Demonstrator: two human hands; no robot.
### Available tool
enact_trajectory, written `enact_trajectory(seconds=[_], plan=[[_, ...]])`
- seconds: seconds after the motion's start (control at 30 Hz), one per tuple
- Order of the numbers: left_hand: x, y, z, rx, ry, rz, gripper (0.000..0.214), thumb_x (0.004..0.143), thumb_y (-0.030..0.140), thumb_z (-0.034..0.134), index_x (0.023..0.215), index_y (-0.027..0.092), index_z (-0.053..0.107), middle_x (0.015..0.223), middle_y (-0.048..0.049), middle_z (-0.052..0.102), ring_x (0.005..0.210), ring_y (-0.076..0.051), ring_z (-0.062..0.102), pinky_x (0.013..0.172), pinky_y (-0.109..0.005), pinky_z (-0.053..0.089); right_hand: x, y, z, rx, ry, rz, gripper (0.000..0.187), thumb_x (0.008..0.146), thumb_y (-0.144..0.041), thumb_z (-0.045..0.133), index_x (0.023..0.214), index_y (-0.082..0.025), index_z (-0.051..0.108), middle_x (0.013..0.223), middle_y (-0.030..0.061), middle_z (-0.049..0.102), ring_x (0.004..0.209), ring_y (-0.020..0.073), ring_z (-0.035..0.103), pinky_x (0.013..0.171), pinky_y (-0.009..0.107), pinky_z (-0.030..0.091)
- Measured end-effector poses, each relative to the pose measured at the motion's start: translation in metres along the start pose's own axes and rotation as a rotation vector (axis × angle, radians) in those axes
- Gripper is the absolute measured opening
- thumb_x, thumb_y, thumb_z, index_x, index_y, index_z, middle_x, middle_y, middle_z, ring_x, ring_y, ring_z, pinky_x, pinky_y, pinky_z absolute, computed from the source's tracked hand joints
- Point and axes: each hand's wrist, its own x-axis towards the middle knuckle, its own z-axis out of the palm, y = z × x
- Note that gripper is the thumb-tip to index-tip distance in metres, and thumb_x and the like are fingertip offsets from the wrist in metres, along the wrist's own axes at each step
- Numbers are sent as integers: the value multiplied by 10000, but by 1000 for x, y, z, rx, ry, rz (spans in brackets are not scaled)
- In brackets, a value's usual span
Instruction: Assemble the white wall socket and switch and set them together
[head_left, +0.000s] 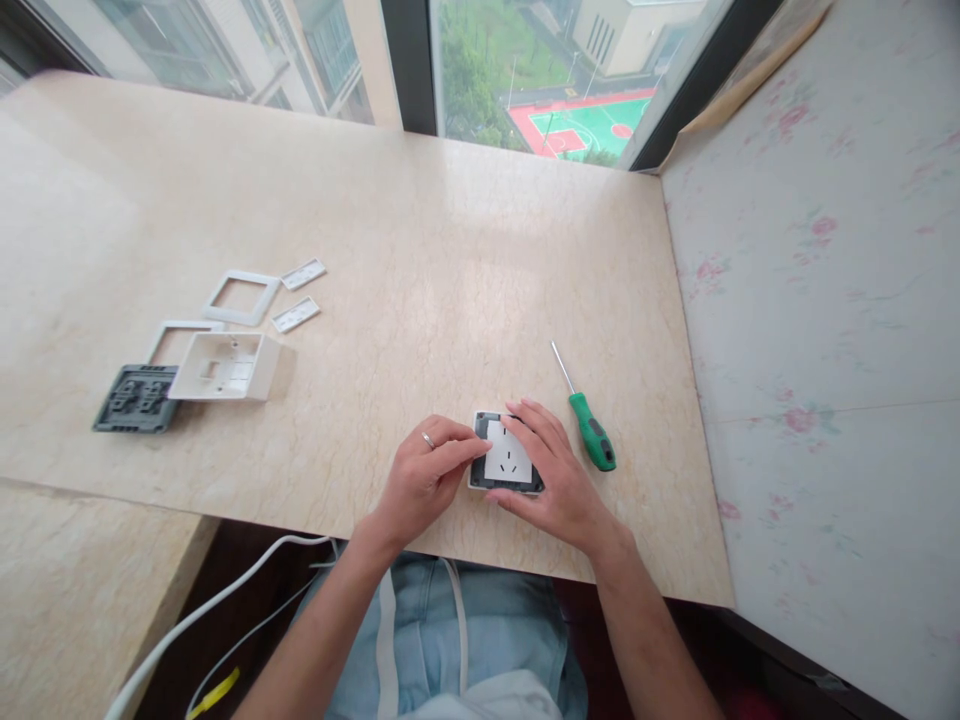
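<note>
A wall socket point(508, 462) with a white centre face and dark grey frame rests on the stone ledge, close to its front edge. My right hand point(553, 470) grips it from the right, fingers along the top and thumb at the lower edge. Thumb and forefinger of my left hand point(429, 470), which wears a ring, are pinched together at the socket's left side. Whatever they may hold is too small to make out. To the right of my right hand lies a screwdriver point(592, 432) with a green and black handle, its shaft pointing away toward the window.
On the left lie a white mounting box point(262, 368), a dark grey socket frame point(135, 400), white cover frames point(262, 298) and two small white strips point(303, 274). A floral-papered wall point(817, 350) bounds the right side. A white cable point(217, 595) hangs below the front edge.
</note>
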Motion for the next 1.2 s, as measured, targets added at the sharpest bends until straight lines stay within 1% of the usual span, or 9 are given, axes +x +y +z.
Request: enact_trajectory(seconds=[0.2, 0.33, 0.43, 0.6, 0.7, 0.8, 0.93, 1.2], plan=[[-1, 1, -2, 42, -47, 10, 285, 930, 41, 548, 1076, 227, 705, 970, -63, 679, 906, -165, 643, 761, -303, 552, 0, -1, 0, 4, -3, 2, 796, 881, -486, 691, 1538, -247, 311, 1549, 160, 422, 1487, 339, 338, 1185, 608, 363], [-2, 1, -4, 51, -91, -32, 241, 932, 83, 569, 1072, 212, 717, 1053, -97, 669, 986, -192, 648, 815, -345, 573, 0, -1, 1, 8, 5, -2, 808, 877, -486, 694, 1544, -249, 303, 1546, 164, 428, 1482, 343, 347, 1182, 609, 363], [-3, 1, -4, 10, -96, -68, 212, 934, 116, 591, 1061, 211, 731, 1118, -109, 652, 1020, -195, 644, 832, -345, 587, 0, 0, 1, 6, 14, 0, 811, 876, -480, 696, 1548, -249, 304, 1546, 164, 430, 1482, 340, 348, 1182, 603, 366], [-6, 1, -1, -63, -75, -106, 273, 950, 134, 580, 1177, 228, 700, 1193, -116, 635, 1055, -194, 648, 837, -337, 597, 0, 0, 2, 2, 10, 3, 816, 881, -481, 688, 1559, -265, 288, 1545, 156, 438, 1474, 343, 365, 1176, 610, 371], [-9, 2, -1, -76, -49, -145, 295, 945, 145, 601, 1219, 229, 672, 1201, -109, 631, 1067, -188, 650, 879, -341, 590, 0, 1, 2, 0, 13, -1, 814, 877, -490, 691, 1553, -263, 298, 1544, 156, 436, 1473, 339, 365, 1179, 609, 367], [-11, 2, -1, -82, -28, -198, 265, 947, 163, 611, 1197, 218, 678, 1183, -102, 634, 1055, -182, 653, 909, -353, 580, 0, 1, 2, 1, 16, -4, 814, 872, -492, 697, 1547, -253, 312, 1544, 159, 436, 1476, 332, 360, 1185, 598, 364], [-12, 2, 0, -98, -6, -274, 227, 956, 202, 608, 1162, 218, 701, 1170, -99, 640, 1027, -183, 663, 902, -362, 578, 0, 2, 2, -2, 17, 0, 832, 870, -497, 697, 1560, -266, 294, 1547, 152, 439, 1474, 336, 365, 1182, 607, 360], [-3, 0, 9, -199, 9, -410, 201, 911, 236, 675, 1093, 255, 757, 1139, -82, 675, 1074, -207, 664, 945, -387, 562, 0, 2, 3, 6, 23, 10, 823, 866, -499, 702, 1555, -293, 301, 1545, 141, 438, 1463, 336, 381, 1178, 609, 365]])
